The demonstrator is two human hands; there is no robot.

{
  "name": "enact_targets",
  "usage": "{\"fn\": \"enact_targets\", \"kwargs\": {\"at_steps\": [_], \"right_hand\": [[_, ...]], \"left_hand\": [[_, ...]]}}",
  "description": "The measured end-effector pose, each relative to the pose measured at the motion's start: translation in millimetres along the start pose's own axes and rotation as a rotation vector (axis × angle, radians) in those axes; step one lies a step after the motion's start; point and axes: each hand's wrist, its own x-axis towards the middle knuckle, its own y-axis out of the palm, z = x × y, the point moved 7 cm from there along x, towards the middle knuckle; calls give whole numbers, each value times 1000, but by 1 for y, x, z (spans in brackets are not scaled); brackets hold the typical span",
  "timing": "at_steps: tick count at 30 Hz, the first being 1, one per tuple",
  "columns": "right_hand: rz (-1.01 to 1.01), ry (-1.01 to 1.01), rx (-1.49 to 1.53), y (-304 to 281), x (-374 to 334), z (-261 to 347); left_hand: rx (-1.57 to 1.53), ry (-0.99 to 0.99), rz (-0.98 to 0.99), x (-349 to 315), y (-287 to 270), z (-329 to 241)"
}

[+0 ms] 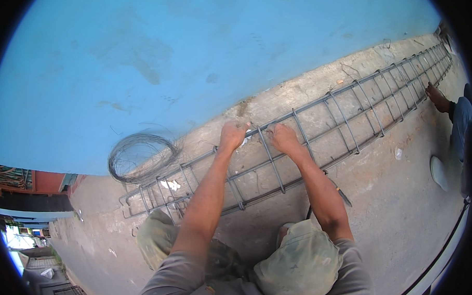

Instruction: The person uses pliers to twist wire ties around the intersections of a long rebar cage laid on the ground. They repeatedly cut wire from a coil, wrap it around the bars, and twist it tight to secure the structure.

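Note:
A long steel rebar cage (pixel 271 160) of lengthwise bars and square stirrups lies on the ground, running from the lower left to the far right. Both of my hands are at its far top bar, one on each side of a stirrup. My left hand (pixel 233 135) is closed against the bar. My right hand (pixel 285 139) is closed just to the right of that stirrup, its fingertips pinched. Whatever is between my fingers is too small or hidden to make out. A loose coil of thin dark wire (pixel 114 163) rests to the left, by the wall.
A blue wall (pixel 198 47) rises along the cage's far side. Beside my right forearm lies a slim tool (pixel 341 193) with an orange mark. Another person's hand (pixel 438 97) touches the cage at the right. A pale round object (pixel 439 173) lies on the concrete nearby.

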Motion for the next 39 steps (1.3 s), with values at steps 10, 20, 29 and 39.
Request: {"fn": "enact_targets", "kwargs": {"at_steps": [10, 20, 29, 39], "right_hand": [[-133, 52, 118, 3, 5, 4], [-47, 220, 364, -14, 11, 24], [157, 282, 447, -30, 4, 28], [149, -58, -76, -48, 47, 50]], "left_hand": [[-118, 151, -96, 4, 16, -21], [-123, 526, -341, -53, 21, -37], [-162, 482, -394, -57, 24, -41], [-128, 509, -478, -53, 27, -37]]}}
